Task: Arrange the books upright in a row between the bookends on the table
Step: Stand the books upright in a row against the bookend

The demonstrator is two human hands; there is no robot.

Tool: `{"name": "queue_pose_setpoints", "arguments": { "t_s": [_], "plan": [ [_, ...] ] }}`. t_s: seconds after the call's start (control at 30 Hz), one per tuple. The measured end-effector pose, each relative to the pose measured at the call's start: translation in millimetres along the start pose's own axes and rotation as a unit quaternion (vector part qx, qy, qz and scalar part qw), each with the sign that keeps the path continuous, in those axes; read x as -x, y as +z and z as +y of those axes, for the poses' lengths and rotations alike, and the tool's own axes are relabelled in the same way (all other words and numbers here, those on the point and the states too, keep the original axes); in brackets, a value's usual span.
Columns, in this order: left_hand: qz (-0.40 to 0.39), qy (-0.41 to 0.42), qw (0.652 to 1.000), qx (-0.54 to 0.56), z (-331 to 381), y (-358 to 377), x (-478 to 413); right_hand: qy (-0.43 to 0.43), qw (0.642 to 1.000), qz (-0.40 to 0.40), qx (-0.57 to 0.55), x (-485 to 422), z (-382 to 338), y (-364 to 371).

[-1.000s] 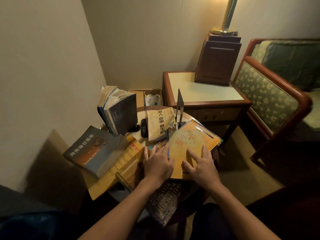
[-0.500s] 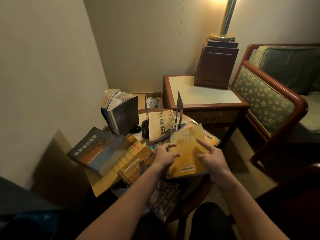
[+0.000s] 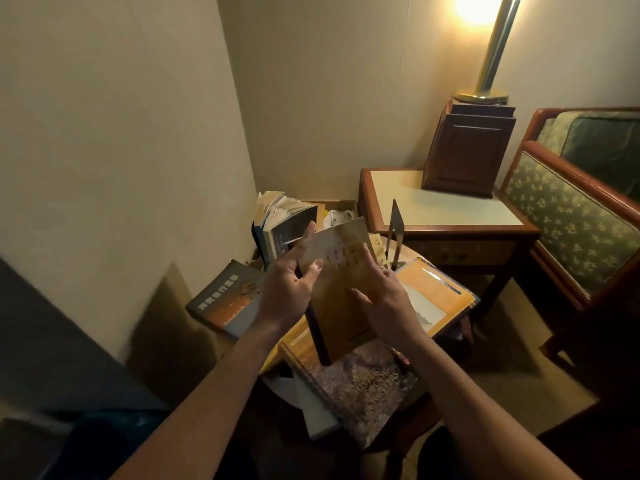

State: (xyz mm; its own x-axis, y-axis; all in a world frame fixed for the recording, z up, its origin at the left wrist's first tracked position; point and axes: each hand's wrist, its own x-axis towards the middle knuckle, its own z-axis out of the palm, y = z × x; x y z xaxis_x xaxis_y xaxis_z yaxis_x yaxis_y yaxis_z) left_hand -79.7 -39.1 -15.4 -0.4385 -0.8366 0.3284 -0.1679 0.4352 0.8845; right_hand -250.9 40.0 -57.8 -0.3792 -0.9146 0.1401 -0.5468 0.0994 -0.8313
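Head view: I have the yellow book (image 3: 341,282) lifted clear of the tabletop (image 3: 424,407), tilted so its top leans away from me and its front cover faces me. My left hand (image 3: 285,292) takes its left edge, thumb pressed on the cover and fingers (image 3: 309,230) stretched up along the edge and behind it. My right hand (image 3: 389,303) grips the right edge, thumb on the cover and fingers (image 3: 384,273) curled round the side. Both sets of fingers are clamped on this one book.

Just behind it to the right, a metal bookend (image 3: 396,230) stands upright. Behind my left hand, thick books (image 3: 287,226) stand on end, their pages fanned at the top. Others lie flat: a grey book (image 3: 221,299) jutting over the left edge, an orange book (image 3: 433,292) on the right, and a mottled handbook (image 3: 363,393) nearest me, overhanging the near rim.

Beyond are a side table (image 3: 443,206) carrying a wooden lamp base (image 3: 471,150), and a green-patterned armchair (image 3: 571,220) to its right.
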Motion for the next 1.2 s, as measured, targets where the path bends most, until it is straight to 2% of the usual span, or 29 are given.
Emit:
{"name": "queue_pose_setpoints", "arguments": {
  "t_s": [0.1, 0.2, 0.4, 0.5, 0.63, 0.83, 1.03, 1.2],
  "plan": [
    [0.064, 0.08, 0.988, -0.114, -15, -10, 11, -0.031, 0.998, 0.051, 0.0, -14, -15, 24],
    [0.118, 0.115, 0.973, -0.16, -26, -13, 24, -0.046, 0.997, 0.064, -0.002, -24, -30, 39],
    [0.173, 0.102, 0.973, -0.113, -26, -4, 47, -0.063, 0.996, 0.064, -0.003, -14, -38, 48],
    [0.158, 0.096, 0.981, -0.065, -13, 3, 56, -0.078, 0.995, 0.059, 0.0, -4, -40, 47],
    [0.145, 0.111, 0.983, -0.008, -2, 17, 57, -0.028, 0.994, 0.024, -0.103, 13, -47, 38],
    [0.145, 0.056, 0.986, 0.064, 19, 41, 58, -0.01, 0.977, 0.025, -0.211, 28, -58, 8],
    [0.069, 0.015, 0.983, 0.168, 40, 68, 62, 0.036, 0.973, 0.008, -0.23, 30, -56, -25],
    [0.047, -0.013, 0.982, 0.182, 42, 92, 63, 0.1, 0.953, 0.018, -0.285, 34, -52, -48]
  ]
}}
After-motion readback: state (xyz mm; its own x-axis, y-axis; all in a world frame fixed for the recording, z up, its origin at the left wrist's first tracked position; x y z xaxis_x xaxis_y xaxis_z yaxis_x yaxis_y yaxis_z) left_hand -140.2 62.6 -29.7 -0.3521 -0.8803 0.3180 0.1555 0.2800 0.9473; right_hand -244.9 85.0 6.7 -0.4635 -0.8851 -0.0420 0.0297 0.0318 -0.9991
